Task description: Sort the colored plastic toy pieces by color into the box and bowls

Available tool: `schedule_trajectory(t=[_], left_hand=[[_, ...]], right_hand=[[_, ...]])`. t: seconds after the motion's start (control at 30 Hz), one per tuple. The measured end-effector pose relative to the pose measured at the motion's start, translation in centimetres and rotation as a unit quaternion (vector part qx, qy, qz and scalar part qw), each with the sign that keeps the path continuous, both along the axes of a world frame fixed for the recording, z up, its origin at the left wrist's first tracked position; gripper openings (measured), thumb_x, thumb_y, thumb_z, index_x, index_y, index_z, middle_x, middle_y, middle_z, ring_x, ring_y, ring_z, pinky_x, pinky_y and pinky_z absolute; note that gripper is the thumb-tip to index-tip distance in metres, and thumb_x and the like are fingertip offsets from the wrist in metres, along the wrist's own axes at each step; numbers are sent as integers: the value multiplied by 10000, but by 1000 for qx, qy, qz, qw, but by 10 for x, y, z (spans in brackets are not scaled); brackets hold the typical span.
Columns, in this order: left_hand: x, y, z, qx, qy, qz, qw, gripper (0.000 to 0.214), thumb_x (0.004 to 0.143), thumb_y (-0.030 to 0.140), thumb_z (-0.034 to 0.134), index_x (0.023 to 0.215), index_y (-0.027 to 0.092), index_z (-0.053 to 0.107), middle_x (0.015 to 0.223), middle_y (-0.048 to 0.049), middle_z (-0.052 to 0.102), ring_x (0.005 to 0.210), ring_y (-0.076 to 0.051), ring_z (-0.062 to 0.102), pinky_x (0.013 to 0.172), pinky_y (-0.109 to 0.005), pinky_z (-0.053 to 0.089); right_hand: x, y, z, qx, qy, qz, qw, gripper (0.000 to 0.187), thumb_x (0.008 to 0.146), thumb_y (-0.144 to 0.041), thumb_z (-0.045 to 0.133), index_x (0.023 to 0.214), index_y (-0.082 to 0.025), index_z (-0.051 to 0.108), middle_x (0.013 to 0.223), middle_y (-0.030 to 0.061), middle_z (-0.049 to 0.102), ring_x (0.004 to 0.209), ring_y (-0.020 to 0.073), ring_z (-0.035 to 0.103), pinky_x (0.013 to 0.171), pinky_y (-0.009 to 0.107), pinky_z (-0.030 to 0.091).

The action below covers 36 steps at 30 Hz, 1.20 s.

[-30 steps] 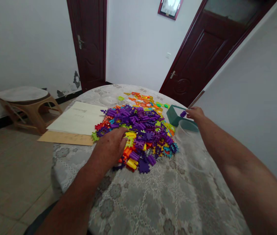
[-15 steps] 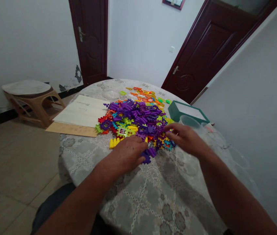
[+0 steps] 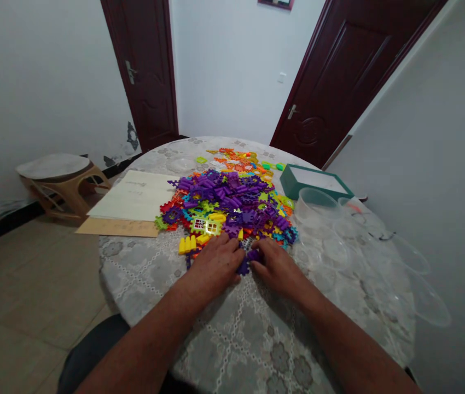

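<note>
A heap of plastic interlocking building pieces (image 3: 228, 205), mostly purple with yellow, orange, green and red ones, lies in the middle of a round table (image 3: 257, 334) covered with a grey lace cloth. My left hand (image 3: 215, 264) and my right hand (image 3: 275, 265) rest side by side at the near edge of the heap. Both have their fingers curled around purple pieces (image 3: 249, 261) that sit between them. A yellow piece (image 3: 188, 243) lies just left of my left hand.
A teal box (image 3: 314, 183) stands at the right rear of the table. Clear plastic bowls (image 3: 318, 205) and lids are spread along the right side. A pale board on brown cardboard (image 3: 132, 205) overhangs the left edge. A wooden stool (image 3: 58, 180) stands on the floor to the left.
My right hand came back from the teal box to the near edge of the heap. My left hand slid nearer to me, and both hands now meet over purple pieces.
</note>
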<state>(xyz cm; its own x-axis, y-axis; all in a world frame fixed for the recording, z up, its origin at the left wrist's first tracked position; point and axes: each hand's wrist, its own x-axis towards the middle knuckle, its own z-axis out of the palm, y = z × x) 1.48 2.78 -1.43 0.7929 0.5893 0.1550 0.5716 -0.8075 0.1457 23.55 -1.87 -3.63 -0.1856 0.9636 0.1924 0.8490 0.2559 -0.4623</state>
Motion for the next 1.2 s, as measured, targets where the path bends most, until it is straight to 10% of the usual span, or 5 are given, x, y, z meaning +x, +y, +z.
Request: schedule_trajectory(t=[0.4,0.6,0.8,1.2], left_hand=[[2,10,-3,82,-97,5,992,111,976,196,623,927,193,722,905,-70,743,939,-259,660,854,-407,508],[-2,8,13,-92,-257,83,958,231,1050,247,511,1141,206,719,1092,-67,789,990,-201,723,906,-336,542],[1,5,19,-201,-255,68,943,225,1032,283,550,1110,236,755,1016,-31,798,939,-187,735,873,-309,550],[9,7,-7,65,-12,40,997,161,1005,218,585,1090,202,721,1121,-121,706,1114,-306,619,931,-450,513]], right_hand=[[4,3,16,49,191,-63,978,92,896,-257,634,941,-235,557,901,13,609,754,182,553,701,320,419],[-5,-1,16,-59,440,8,896,209,882,-355,729,911,-241,556,1390,81,631,891,192,641,686,312,520],[-12,-1,4,-89,478,-5,874,291,856,-425,787,950,-250,575,934,9,678,718,162,600,610,276,506],[7,12,11,1,483,-154,862,440,837,-468,792,1178,-222,662,699,-13,671,592,175,604,571,308,517]])
